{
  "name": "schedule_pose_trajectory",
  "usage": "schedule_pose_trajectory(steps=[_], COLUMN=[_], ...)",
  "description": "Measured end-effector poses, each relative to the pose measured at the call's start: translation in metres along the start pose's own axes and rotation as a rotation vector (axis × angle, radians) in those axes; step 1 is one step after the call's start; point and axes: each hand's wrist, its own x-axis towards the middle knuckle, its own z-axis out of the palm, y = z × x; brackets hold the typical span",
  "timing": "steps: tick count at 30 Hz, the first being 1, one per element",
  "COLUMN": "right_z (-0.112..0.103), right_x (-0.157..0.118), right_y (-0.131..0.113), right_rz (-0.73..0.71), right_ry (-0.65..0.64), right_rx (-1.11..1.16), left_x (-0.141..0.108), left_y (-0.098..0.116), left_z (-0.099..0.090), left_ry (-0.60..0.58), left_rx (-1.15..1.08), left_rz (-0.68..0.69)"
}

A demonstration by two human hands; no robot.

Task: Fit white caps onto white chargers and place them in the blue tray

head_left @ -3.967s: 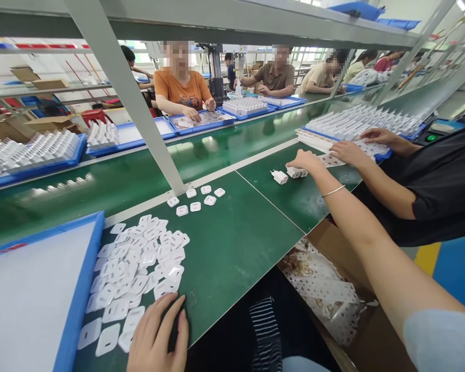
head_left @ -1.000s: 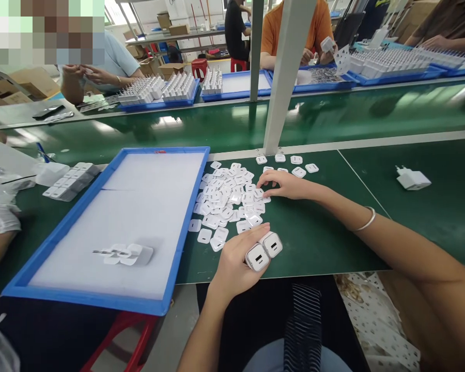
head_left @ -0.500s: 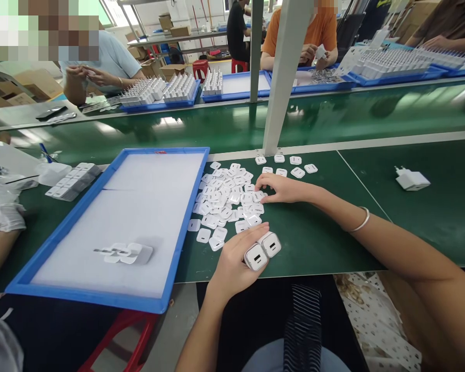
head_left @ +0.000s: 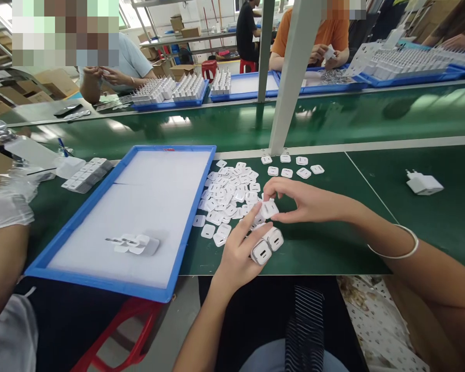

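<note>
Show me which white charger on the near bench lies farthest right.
The charger beyond the pale seam, prongs pointing left: it alone lies on that side, held by nobody.

Two white chargers [head_left: 262, 252], ports facing the camera, rounded white piece [head_left: 270, 208] just beyond, flat white covers [head_left: 228, 192] heaped

White chargers [head_left: 262, 252] right of the blue-rimmed tray [head_left: 147, 191] partly hidden by the left hand [head_left: 234, 253], lower pieces of the white pile [head_left: 222, 194] covered, red stool [head_left: 141, 330] below tray cut off, person [head_left: 130, 61] beyond tray blurred
</note>
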Motion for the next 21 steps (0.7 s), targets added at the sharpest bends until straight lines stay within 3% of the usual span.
schedule_pose_trajectory(steps=[4, 9, 11, 16, 21], right_z=[0.005, 0.009, 0.011, 0.013, 0.014], right_x=[-0.001, 0.0, 0.0, -0.001, -0.003], right_y=[-0.012, -0.009, -0.006, -0.001, -0.002], right_rz=[-0.019, 0.142, 0.206, 0.281, 0.307], right_ry=[-0.081, -0.129, -0.087, 0.129, 0.135], right_rx=[0.125, 0.55, 0.663, 0.641, 0.732], left_x=[-0.001, -0.003, -0.004, -0.007, -0.008], left_y=[0.001, 0.002, 0.002, 0.003, 0.003], left_z=[0.002, 0.0, 0.0, -0.001, -0.001], left_ry=[-0.052, -0.048, -0.048, 0.02, 0.066], left_rx=[0.0, 0.016, 0.044, 0.078, 0.104], left_rz=[0.081, 0.131, 0.138, 0.113, 0.088])
